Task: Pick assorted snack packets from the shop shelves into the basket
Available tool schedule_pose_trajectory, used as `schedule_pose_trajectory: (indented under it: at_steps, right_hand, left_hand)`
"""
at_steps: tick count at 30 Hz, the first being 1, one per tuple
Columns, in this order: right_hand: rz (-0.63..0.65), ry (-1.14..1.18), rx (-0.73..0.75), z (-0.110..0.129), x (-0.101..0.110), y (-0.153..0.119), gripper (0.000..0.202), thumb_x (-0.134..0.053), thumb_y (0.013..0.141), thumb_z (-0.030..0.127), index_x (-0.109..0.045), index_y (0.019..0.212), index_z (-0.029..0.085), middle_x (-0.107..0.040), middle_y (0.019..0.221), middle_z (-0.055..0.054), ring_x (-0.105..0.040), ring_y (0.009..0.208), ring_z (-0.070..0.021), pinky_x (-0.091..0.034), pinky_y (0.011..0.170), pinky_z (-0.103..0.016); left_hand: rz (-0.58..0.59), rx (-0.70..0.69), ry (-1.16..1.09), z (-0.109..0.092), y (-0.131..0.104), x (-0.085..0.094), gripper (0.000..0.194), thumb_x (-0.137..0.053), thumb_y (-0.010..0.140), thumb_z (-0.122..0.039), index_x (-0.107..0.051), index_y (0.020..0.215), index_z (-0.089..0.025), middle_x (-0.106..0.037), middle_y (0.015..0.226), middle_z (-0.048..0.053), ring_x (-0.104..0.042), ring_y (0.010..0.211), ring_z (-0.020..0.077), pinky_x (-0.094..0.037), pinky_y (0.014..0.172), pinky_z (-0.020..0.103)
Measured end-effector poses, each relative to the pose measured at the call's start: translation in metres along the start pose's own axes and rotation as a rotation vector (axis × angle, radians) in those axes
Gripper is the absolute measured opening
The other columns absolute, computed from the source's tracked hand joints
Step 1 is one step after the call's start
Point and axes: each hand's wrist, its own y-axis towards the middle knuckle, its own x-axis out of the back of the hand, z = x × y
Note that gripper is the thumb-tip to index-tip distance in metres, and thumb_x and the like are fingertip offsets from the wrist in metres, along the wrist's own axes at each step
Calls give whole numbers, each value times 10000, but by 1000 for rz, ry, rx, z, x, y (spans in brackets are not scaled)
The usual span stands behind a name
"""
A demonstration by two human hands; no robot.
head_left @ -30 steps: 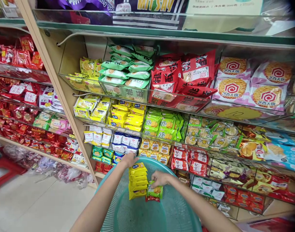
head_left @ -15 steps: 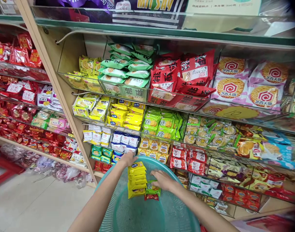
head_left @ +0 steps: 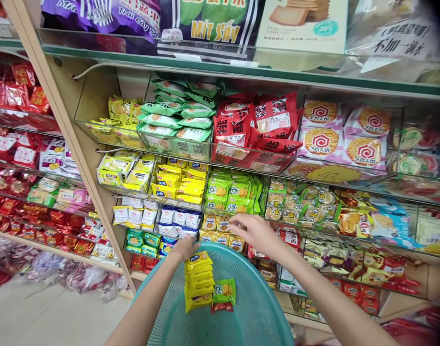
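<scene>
My left hand (head_left: 186, 250) grips the far rim of a green plastic basket (head_left: 258, 288), which tilts toward the shelves. Inside it a stack of yellow snack packets (head_left: 199, 283) leans by the far wall. A green cracker packet (head_left: 224, 291) and a small red packet (head_left: 222, 307) lie beside that stack. Above the basket's right rim is my right hand (head_left: 254, 233), its fingers loosely bent and nothing visible in them. It is in front of the yellow Cookies packets (head_left: 216, 223), partly covering them; I cannot tell if it touches any.
Green cracker packets (head_left: 229, 192) and round biscuit packets (head_left: 301, 202) fill clear shelf bins just above my right hand. A glass shelf (head_left: 205, 67) crosses higher up. To the left stands a wooden upright (head_left: 72, 149), with pale floor tiles (head_left: 61, 312) below.
My right hand has risen from over the green packet inside the basket to the Cookies bin. The green packet now lies in plain view. My left hand stays on the rim; the view has shifted.
</scene>
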Motion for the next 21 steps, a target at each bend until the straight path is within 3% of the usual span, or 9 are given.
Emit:
schedule_pose_trajectory:
  at_steps: [3, 6, 13, 21]
  right_hand:
    - [-163, -102, 32, -8, 18, 23, 221, -398, 867, 306, -575, 936, 195, -609, 841, -30, -547, 768, -151, -404, 689, -272]
    - [-248, -222, 66, -20, 22, 48, 231, -426, 851, 280, -548, 1018, 176, -587, 975, -62, -506, 903, -189, -398, 781, -324]
    - [-269, -388, 96, -22, 6, 89, 337, -449, 842, 293, -487, 1146, 153, -479, 1182, -115, -429, 1024, -232, -371, 834, -379]
    - [-295, -427, 88, -19, -7, 97, 299, -444, 843, 299, -528, 1095, 162, -457, 1209, -123, -409, 1036, -249, -347, 851, -388]
  left_hand:
    - [-5, 2, 13, -1, -1, -1, 425, -301, 831, -482, -544, 1011, -183, -608, 1076, 137, -558, 1009, 277, -418, 799, 353]
    - [-7, 3, 17, -1, -3, 0, 426, -291, 834, -482, -541, 1010, -186, -610, 1076, 134, -560, 1010, 276, -419, 800, 355]
    - [-15, -8, 13, 1, -3, -1, 445, -278, 834, -493, -540, 1018, -184, -613, 1073, 140, -565, 1001, 291, -429, 778, 366]
    - [-28, -21, 11, 3, -2, -5, 452, -269, 843, -476, -525, 1053, -168, -610, 1072, 156, -556, 1011, 306, -417, 797, 399]
